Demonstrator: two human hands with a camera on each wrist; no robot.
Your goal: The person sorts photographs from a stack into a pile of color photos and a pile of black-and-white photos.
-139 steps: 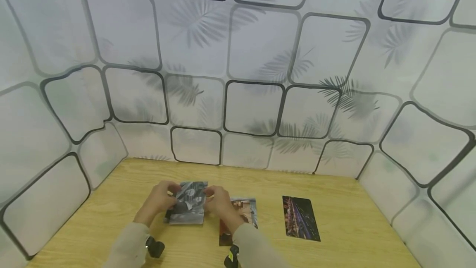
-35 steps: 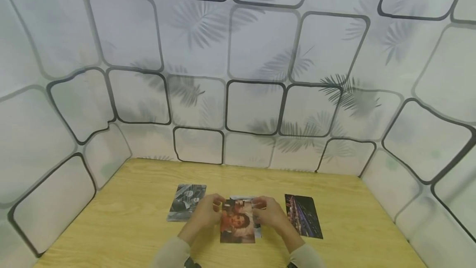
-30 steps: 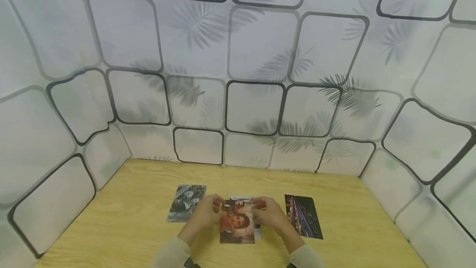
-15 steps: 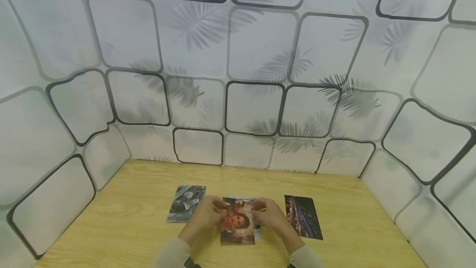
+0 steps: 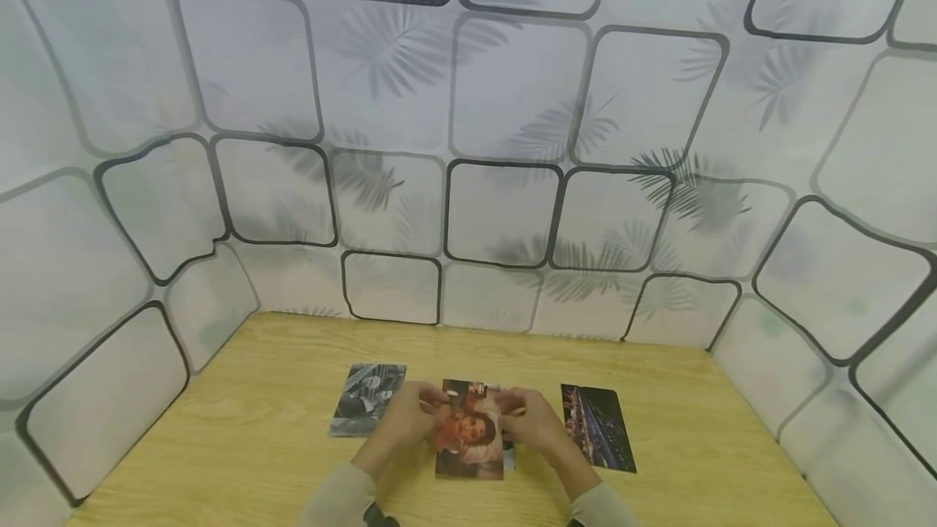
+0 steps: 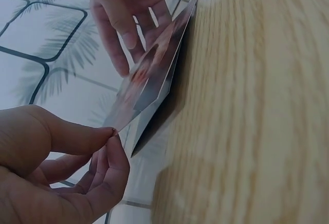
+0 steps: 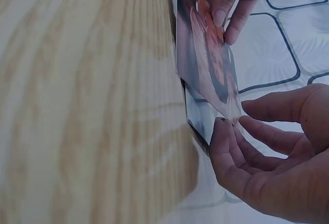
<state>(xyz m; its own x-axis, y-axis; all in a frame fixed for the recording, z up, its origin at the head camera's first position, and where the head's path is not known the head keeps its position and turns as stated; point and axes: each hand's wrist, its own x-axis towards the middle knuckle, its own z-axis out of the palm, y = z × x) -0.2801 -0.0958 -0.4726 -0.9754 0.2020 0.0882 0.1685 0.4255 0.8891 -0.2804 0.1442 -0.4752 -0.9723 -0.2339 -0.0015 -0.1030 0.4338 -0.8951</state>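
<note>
A colour photo print with orange and brown tones is held by its two sides, its far edge tilted up off the table. My left hand pinches its left edge between thumb and forefinger, as the left wrist view shows. At the opposite edge, the thumb and fingers of my right hand hold the print near a corner. Underneath lies a second print, mostly hidden, with only a strip showing at the right.
A black-and-white photo lies left of the hands. To the right is a dark night-scene photo with purple light streaks. The wooden table is bordered by patterned curtain walls.
Both hands have let go of the black-and-white photo, now lying at left, and moved right to the orange-toned print. Over the last second that print's far edge has risen, covering more of the lower one.
</note>
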